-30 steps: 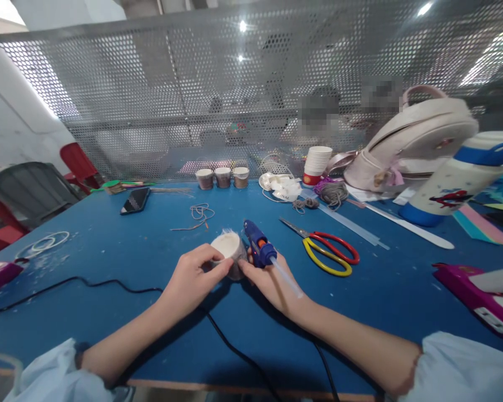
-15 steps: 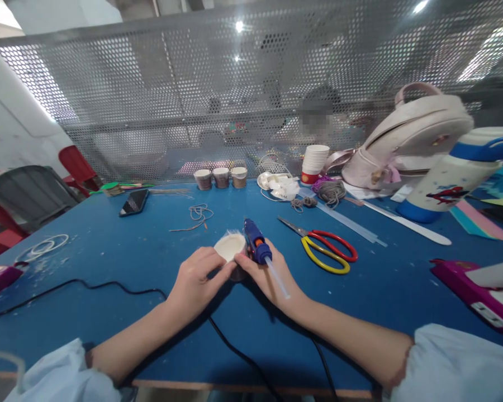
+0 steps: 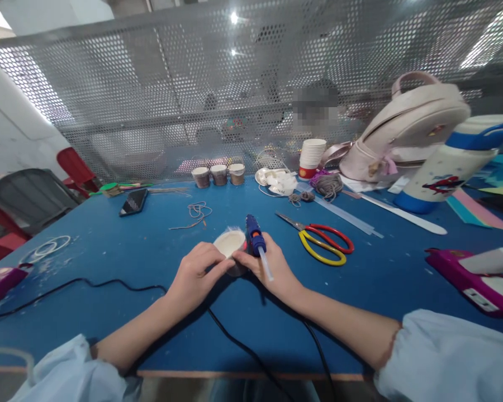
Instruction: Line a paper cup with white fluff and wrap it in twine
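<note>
A small cup with a white inside stands low over the blue table between my hands. My left hand is closed on its near left rim, thumb and fingers pinching the edge. Held in my right hand is a blue hot glue gun, with a clear glue stick poking out of its back end toward me. My right thumb also presses the cup's near rim. The right fingers round the gun's handle are mostly hidden, as is the cup's lower side.
Scissors with red and yellow handles lie right of my hands. Black cord runs below my forearms. Behind are three wrapped cups, grey string, a phone, stacked paper cups, grey yarn and a bottle.
The glue gun has turned slightly in my right hand, and its glue stick points more steeply down toward me. Both hands keep their hold on the cup. The view has shifted a little.
</note>
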A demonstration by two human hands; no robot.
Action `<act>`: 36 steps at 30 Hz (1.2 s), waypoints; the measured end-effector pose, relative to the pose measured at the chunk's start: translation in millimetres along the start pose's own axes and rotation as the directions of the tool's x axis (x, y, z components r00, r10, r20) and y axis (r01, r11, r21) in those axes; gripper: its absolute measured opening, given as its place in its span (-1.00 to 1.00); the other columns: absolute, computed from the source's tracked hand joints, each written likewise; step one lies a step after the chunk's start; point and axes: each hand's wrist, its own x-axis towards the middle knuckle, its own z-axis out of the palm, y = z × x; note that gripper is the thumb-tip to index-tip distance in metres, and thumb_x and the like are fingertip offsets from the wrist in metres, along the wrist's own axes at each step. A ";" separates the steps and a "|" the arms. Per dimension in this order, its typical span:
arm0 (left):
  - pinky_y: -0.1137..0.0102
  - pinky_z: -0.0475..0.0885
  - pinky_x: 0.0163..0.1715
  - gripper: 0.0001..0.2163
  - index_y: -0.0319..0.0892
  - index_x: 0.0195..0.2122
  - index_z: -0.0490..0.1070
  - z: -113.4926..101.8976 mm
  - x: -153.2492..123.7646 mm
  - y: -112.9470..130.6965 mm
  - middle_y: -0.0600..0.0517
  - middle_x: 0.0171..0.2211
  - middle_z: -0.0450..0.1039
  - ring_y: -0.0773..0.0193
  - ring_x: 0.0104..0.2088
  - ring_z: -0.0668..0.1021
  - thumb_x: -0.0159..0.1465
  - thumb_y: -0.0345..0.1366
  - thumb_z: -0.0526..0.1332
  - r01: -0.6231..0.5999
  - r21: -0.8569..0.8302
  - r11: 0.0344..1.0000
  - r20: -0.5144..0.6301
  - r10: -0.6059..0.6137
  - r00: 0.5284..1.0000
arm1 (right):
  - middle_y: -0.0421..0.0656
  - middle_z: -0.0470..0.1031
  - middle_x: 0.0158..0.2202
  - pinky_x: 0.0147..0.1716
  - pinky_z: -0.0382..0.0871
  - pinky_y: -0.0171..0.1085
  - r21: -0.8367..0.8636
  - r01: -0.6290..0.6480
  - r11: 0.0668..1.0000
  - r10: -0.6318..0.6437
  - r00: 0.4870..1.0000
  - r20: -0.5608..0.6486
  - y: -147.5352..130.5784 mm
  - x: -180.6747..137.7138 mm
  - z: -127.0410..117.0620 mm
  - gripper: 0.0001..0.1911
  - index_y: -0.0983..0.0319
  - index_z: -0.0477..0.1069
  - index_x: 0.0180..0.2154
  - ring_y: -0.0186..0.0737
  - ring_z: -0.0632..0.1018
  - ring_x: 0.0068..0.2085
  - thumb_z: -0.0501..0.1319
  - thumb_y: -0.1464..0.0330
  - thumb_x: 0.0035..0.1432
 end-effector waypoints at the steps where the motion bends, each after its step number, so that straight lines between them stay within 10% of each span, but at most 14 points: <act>1: 0.43 0.33 -0.33 -0.83 -0.17 -0.43 0.47 -0.6 0.2 -1.1 0.07 -0.49 0.48 0.33 -0.40 0.46 0.29 -0.30 0.19 0.011 -0.017 1.000 0.005 -0.011 1.000 | -0.24 0.42 -0.43 -0.41 0.29 -0.28 0.002 0.004 1.000 -0.004 1.000 -0.002 0.6 0.0 -0.3 -0.61 0.20 0.25 -0.34 -0.25 0.41 -0.41 0.36 0.14 -0.09; 26: 0.39 0.38 -0.31 -0.83 -0.18 -0.41 0.47 -6.3 5.3 5.2 0.02 -0.44 0.44 0.28 -0.36 0.47 0.28 -0.25 0.18 0.116 -0.121 0.986 0.085 -0.107 0.991 | -0.30 0.36 -0.47 -0.46 0.25 -0.31 0.035 0.095 0.995 -0.097 0.993 0.066 4.7 -0.9 -9.6 -0.59 0.18 0.20 -0.35 -0.30 0.38 -0.45 0.39 0.21 -0.11; 36: 0.11 0.38 0.06 -0.72 -0.15 0.01 0.35 -22.7 -10.0 1.7 -0.19 0.04 0.41 0.05 0.10 0.43 0.32 -0.39 -0.01 -0.033 -0.065 0.997 0.121 0.040 0.992 | -0.29 0.36 -0.47 -0.46 0.25 -0.30 -0.007 0.081 0.997 -0.081 0.996 0.040 8.4 -2.2 -10.5 -0.52 0.18 0.20 -0.34 -0.29 0.38 -0.46 0.39 0.09 -0.14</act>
